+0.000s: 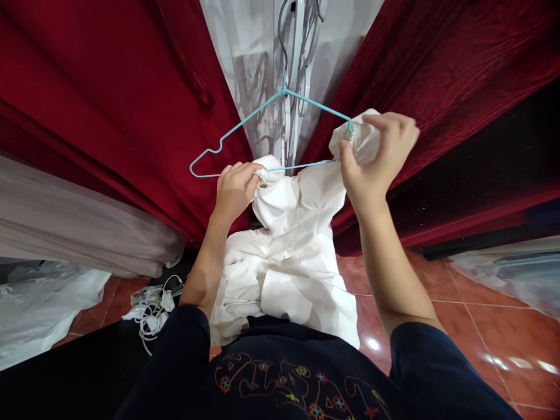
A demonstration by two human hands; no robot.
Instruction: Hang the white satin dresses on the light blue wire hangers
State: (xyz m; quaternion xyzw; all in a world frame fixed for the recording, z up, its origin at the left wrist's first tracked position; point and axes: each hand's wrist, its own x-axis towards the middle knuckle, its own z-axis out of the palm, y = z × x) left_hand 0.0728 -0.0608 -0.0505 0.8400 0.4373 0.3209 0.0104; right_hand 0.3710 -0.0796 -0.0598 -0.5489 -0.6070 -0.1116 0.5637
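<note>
A white dress point(301, 233) hangs down in front of me, its upper part at a light blue wire hanger point(251, 119). My left hand point(236, 189) is closed on the beaded left edge of the bodice, close to the hanger's bottom bar. The hanger's left end sticks out bare beyond that hand. At the opposite end, the dress's right shoulder piece lies over the hanger's tip and notch. My right hand point(378, 154) is beside this piece, thumb and fingers spread apart around it. The fingertips of my left hand are partly hidden by the fabric.
Dark red draped garments point(144, 87) hang on both sides. Behind the hanger are white metal uprights with a grey hook point(282, 35). White cables point(153, 315) lie on a black surface at lower left. Red tiles point(494, 332) cover the floor, and pale tulle hangs at both edges.
</note>
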